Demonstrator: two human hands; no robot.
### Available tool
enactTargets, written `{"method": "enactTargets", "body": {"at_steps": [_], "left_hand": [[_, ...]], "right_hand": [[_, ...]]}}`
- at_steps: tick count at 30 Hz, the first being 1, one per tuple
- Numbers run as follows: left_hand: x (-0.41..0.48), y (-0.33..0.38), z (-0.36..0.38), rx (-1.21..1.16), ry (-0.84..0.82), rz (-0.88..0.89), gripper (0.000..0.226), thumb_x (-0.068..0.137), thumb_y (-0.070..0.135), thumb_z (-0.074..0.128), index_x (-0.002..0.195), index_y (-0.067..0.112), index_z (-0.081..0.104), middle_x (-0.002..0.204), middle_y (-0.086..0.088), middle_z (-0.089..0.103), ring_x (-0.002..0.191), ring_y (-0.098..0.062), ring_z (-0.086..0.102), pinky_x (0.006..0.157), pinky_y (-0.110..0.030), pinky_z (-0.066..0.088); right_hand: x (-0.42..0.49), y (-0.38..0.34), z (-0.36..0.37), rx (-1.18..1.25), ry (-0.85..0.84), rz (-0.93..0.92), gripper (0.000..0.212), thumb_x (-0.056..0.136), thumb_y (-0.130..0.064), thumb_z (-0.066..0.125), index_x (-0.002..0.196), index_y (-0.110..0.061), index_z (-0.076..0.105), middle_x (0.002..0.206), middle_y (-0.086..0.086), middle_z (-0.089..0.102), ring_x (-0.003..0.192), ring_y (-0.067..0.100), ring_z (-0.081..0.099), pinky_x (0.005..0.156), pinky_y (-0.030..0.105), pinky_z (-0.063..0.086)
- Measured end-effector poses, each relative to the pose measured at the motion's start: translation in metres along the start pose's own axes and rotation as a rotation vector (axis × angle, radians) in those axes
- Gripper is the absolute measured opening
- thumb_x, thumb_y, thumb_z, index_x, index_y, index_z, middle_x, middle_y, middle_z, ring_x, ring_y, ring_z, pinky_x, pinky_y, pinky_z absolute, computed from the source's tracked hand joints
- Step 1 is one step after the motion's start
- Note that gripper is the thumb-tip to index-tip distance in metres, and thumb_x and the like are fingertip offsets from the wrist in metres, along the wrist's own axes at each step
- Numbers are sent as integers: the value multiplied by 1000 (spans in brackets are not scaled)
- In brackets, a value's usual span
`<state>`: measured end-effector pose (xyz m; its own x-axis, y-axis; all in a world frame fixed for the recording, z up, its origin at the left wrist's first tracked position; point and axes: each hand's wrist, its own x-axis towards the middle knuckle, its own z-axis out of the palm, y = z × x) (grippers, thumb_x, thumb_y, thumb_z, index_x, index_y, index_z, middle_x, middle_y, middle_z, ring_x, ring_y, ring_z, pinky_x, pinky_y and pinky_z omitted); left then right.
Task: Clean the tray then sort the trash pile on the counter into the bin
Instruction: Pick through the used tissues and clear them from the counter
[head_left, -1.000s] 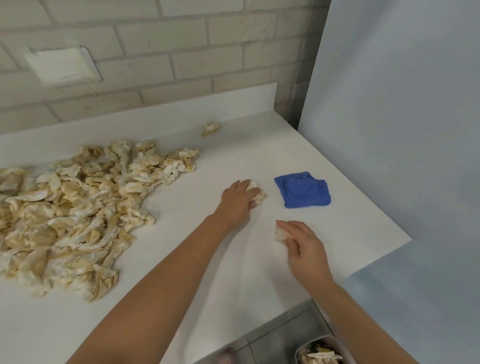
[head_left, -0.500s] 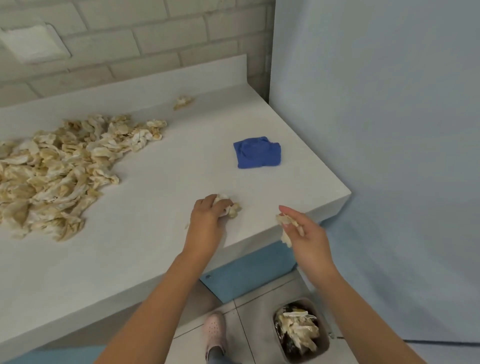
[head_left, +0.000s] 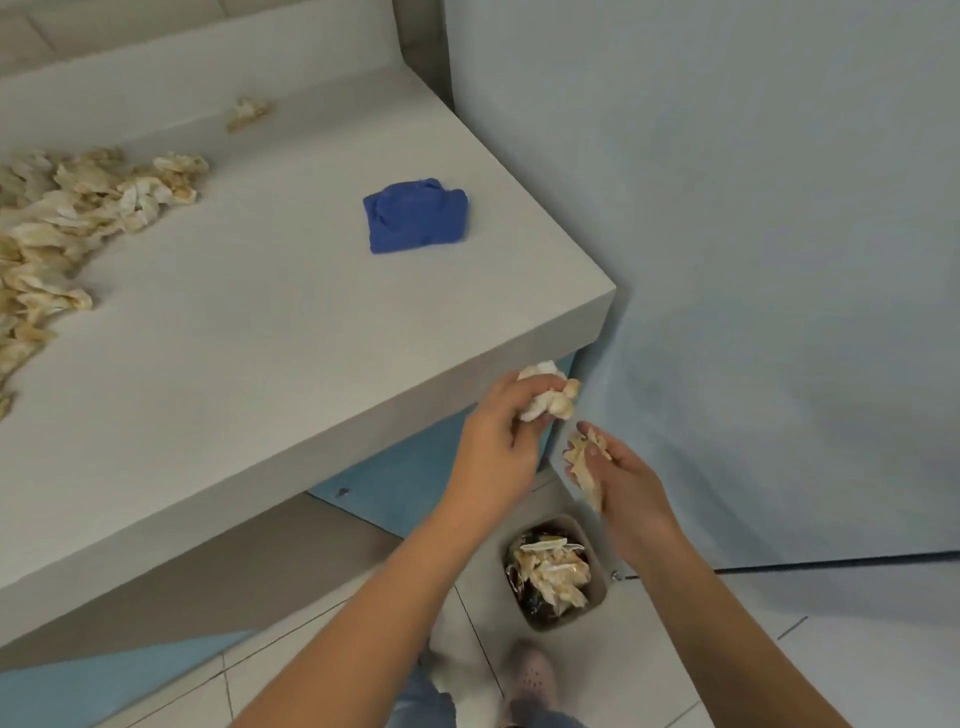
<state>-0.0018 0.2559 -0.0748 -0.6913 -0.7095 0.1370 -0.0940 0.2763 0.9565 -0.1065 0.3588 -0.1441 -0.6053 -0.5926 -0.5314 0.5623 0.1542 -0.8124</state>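
Note:
My left hand (head_left: 501, 444) grips a crumpled cream-white scrap (head_left: 548, 397) just off the counter's front right corner. To its right, my right hand (head_left: 621, 480) holds a thin yellowish scrap (head_left: 584, 457) that hangs down from its fingers. Both hands are in the air above the small grey bin (head_left: 597, 597) on the floor, which holds several similar scraps. The trash pile (head_left: 67, 228) of pale crumpled scraps lies on the grey counter (head_left: 260, 364) at the far left. No tray is in view.
A folded blue cloth (head_left: 415, 215) lies on the counter near its right edge. One stray scrap (head_left: 248, 113) sits by the back wall. A blue-grey wall panel (head_left: 753, 234) stands close on the right. My foot in a pink shoe (head_left: 530, 680) stands on the tiled floor beside the bin.
Both hands lifted their scraps off the counter and moved past its front right corner to above the bin. The view tilted down, bringing the bin and floor into sight.

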Motion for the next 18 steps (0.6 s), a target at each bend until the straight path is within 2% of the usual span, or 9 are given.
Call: {"method": "enactTargets", "body": {"at_steps": [2,5,8,11,13,15,16,17,18], "left_hand": [[-13,-36,34,-71,-58,-129,38,88,-3,56,98,34,61,110,9,59,102,4,55,90,-13,43],[-27,-106,77,-173,-80,-374,38,90,-3,56,98,35,61,114,3,63,100,9,57,89,-7,41],[-43,-187,115,-172,-81,-585,31,91,6,58,101,36,63,111,13,64,101,3,61,79,-6,44],[-57,-275,151,-170,-98,-730,28,91,6,57,104,30,63,107,8,66,96,-9,64,70,-9,49],[-68,-326,174,-109,-152,-762,28,93,7,56,108,31,60,109,7,63,97,-10,62,75,-13,49],[-80,-370,191,-22,-244,-735,31,95,10,52,117,31,53,115,11,54,107,-9,54,91,-18,44],[-86,-392,199,39,-301,-691,33,95,10,50,121,31,49,118,12,49,111,-7,50,96,-19,40],[-92,-413,206,103,-352,-615,35,95,9,50,122,30,45,120,12,46,113,-5,47,100,-19,38],[-99,-435,211,166,-402,-537,37,94,8,51,122,30,42,122,11,45,114,-4,47,102,-16,37]], "right_hand": [[9,29,-25,23,40,114,23,95,-16,51,115,-17,64,109,7,70,102,22,66,93,38,50],[28,76,-58,112,106,237,20,96,-16,49,104,-10,65,93,10,74,83,22,72,65,31,55],[54,137,-89,205,211,295,21,95,-8,46,95,-1,65,84,13,73,75,23,71,64,34,50],[93,209,-124,197,277,346,30,96,-3,37,78,4,60,59,10,64,51,19,61,56,32,45],[122,251,-138,136,285,386,32,98,-8,36,87,5,62,64,13,65,56,22,59,55,31,45],[148,280,-143,235,63,408,30,100,-8,33,106,-3,63,84,14,70,74,23,64,64,29,49],[164,306,-150,163,-30,329,33,98,-4,33,118,-10,59,98,11,71,85,21,66,69,28,51],[176,333,-158,18,-20,309,40,94,-1,37,122,-21,58,104,6,70,89,16,66,69,23,51],[185,357,-168,-237,120,294,43,90,-1,45,116,-33,58,106,-1,69,90,11,66,68,17,49]]}}
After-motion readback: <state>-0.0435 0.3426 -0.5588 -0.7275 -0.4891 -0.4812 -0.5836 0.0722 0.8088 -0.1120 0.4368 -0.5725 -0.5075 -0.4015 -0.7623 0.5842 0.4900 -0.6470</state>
